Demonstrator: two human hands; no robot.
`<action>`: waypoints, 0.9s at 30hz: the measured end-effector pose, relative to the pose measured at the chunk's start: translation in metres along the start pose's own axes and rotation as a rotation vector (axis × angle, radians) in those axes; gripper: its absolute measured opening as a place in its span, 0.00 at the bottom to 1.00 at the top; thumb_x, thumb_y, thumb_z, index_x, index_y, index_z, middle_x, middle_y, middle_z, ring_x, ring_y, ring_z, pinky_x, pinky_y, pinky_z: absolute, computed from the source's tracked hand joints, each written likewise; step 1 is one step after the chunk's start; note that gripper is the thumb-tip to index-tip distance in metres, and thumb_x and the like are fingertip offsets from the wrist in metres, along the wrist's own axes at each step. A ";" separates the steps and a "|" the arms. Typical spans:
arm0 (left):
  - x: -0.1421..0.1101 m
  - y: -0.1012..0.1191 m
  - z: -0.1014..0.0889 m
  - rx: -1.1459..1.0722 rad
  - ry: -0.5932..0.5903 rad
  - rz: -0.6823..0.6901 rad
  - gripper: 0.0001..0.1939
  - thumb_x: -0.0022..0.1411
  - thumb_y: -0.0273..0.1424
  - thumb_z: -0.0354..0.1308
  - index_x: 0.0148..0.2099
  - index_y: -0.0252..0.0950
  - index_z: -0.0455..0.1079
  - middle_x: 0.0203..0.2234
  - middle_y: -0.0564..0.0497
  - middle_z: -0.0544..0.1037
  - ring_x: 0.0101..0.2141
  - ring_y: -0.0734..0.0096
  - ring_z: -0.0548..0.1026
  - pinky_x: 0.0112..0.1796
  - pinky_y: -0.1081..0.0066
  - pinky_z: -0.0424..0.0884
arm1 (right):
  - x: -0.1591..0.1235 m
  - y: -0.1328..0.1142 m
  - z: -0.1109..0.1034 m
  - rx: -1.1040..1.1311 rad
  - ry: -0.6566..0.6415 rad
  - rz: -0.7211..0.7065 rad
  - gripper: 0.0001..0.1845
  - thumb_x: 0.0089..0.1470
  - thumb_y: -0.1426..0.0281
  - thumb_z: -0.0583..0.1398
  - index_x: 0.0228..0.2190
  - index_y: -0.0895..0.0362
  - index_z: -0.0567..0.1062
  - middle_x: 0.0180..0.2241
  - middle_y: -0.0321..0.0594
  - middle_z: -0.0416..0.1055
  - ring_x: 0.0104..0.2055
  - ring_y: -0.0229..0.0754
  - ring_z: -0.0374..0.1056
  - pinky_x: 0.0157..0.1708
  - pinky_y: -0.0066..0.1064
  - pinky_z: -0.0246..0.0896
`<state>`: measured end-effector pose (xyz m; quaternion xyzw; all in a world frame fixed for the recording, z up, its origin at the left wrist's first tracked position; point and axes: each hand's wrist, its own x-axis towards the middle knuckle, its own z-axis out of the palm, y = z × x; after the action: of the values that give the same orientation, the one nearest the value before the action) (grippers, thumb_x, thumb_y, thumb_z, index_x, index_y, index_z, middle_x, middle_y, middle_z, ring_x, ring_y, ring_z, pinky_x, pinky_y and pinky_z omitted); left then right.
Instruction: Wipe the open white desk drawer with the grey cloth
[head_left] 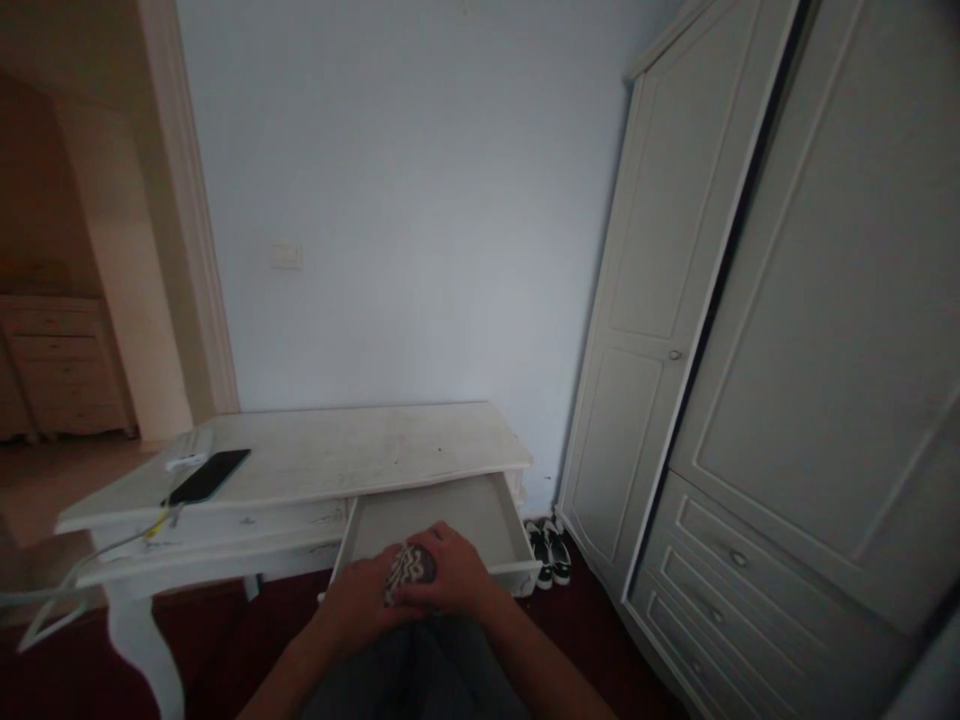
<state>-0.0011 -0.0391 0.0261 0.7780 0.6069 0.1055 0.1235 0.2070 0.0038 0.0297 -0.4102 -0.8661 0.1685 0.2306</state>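
My left hand (365, 597) and my right hand (452, 570) are together low in the middle of the head view. Between them they grip a small rounded bundle (409, 570) with a dark and white wavy pattern, which looks like soft cloth. Fingers cover much of it, so its exact kind is hard to make out. Just beyond the hands, a pulled-out drawer (480, 505) of the white desk (360, 435) shows a pale bottom. My forearms partly hide the drawer's front.
On the desk's left end lie a dark phone (208, 476) and a white cable (112, 545) trailing off leftward. A pair of black and white shoes (551, 553) stands on the dark red floor right of the desk. A tall white wardrobe (645, 330) fills the right side.
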 end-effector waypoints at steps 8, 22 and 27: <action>-0.005 -0.031 0.007 0.273 -0.074 -0.017 0.17 0.69 0.38 0.49 0.51 0.40 0.76 0.45 0.40 0.83 0.49 0.49 0.80 0.49 0.57 0.71 | -0.015 0.032 -0.037 -0.099 -0.062 -0.014 0.42 0.38 0.41 0.74 0.51 0.48 0.77 0.45 0.40 0.70 0.46 0.50 0.71 0.48 0.36 0.64; 0.011 -0.027 -0.001 0.258 -0.121 0.121 0.23 0.67 0.49 0.51 0.48 0.39 0.78 0.43 0.37 0.83 0.47 0.45 0.80 0.48 0.54 0.72 | -0.019 0.038 -0.035 0.079 -0.111 -0.063 0.52 0.28 0.51 0.80 0.56 0.47 0.74 0.59 0.43 0.61 0.58 0.52 0.65 0.60 0.41 0.60; 0.012 -0.027 -0.006 0.171 -0.017 0.112 0.23 0.59 0.47 0.59 0.52 0.40 0.77 0.48 0.39 0.82 0.49 0.47 0.79 0.52 0.58 0.70 | 0.009 -0.006 0.007 -0.007 -0.064 -0.051 0.42 0.34 0.49 0.78 0.51 0.48 0.76 0.55 0.42 0.63 0.55 0.53 0.65 0.55 0.43 0.64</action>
<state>-0.0245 -0.0206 0.0237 0.8192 0.5683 0.0536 0.0558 0.1943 0.0062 0.0289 -0.3834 -0.8838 0.1724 0.2056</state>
